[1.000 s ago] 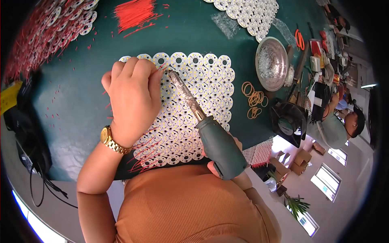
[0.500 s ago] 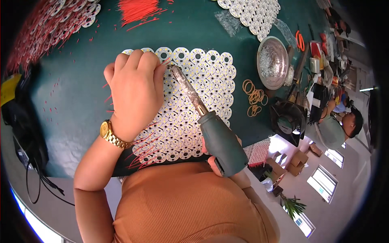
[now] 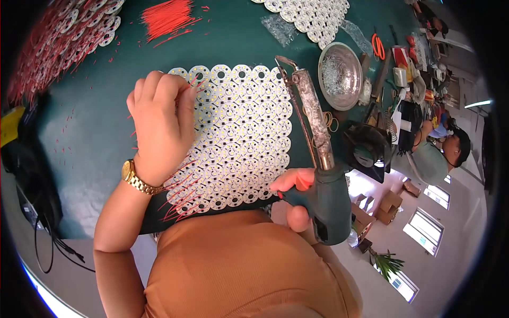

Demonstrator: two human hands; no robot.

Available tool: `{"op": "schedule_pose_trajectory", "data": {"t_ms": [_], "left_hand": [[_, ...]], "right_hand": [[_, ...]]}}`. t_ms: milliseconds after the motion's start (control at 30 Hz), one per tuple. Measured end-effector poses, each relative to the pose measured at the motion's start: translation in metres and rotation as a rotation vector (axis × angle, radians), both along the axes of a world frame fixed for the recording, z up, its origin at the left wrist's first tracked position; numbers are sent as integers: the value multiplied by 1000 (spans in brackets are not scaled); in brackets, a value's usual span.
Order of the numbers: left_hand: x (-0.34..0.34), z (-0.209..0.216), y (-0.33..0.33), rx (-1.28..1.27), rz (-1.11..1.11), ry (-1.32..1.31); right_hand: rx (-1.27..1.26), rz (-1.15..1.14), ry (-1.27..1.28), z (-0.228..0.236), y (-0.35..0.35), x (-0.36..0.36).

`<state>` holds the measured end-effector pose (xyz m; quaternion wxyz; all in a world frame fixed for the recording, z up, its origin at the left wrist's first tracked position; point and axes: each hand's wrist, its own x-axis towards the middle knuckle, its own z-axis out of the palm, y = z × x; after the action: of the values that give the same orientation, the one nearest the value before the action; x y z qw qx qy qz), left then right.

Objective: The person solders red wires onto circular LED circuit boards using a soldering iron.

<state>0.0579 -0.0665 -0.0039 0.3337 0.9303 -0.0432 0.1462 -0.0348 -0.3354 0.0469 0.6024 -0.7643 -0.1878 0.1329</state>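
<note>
- Presently we have the sheet of round LED boards (image 3: 241, 132) lying flat on the green worktop (image 3: 101, 122), in front of our body and between our two hands.
- Our left hand (image 3: 161, 111) rests over the sheet's upper left part, fingers drawn together; red wires (image 3: 198, 78) poke out at the fingertips, and we judge that it pinches them, though the grip itself is partly hidden.
- Our right hand (image 3: 298, 216) is wrapped around the handle of a dark green soldering gun (image 3: 333, 206). Its barrel (image 3: 313, 106) points away from us beside the sheet's right edge, with the tip near the upper right corner; we cannot tell whether it touches a board.
- As for progress, we see red leads (image 3: 183, 185) along the lower left boards, while the middle and right columns show none. We judge this sheet to be at an early stage, with most boards left to wire; our left hand hides some of the upper left ones, and the joints are too small to check.
- Farther off, a heap of boards (image 3: 69, 37) at upper left bristles with red wire and looks already wired. Another group of boards (image 3: 310, 18) at the top shows no wires, and a bundle of loose red wires (image 3: 167, 18) lies between these two.
</note>
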Motion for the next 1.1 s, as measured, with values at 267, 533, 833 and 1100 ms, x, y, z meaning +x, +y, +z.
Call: {"op": "schedule_pose_trajectory", "data": {"t_ms": [267, 533, 833, 1100], "left_hand": [[-4, 5, -3, 149, -98, -9], [-3, 6, -3, 167, -110, 3], [-4, 5, -2, 162, -130, 9], [-3, 5, -4, 176, -117, -6]], "right_hand": [[-519, -188, -174, -1, 35, -2], [-687, -61, -156, -13, 27, -6], [-617, -109, -260, -5, 35, -1], [-605, -129, -420, -17, 34, -5]]}}
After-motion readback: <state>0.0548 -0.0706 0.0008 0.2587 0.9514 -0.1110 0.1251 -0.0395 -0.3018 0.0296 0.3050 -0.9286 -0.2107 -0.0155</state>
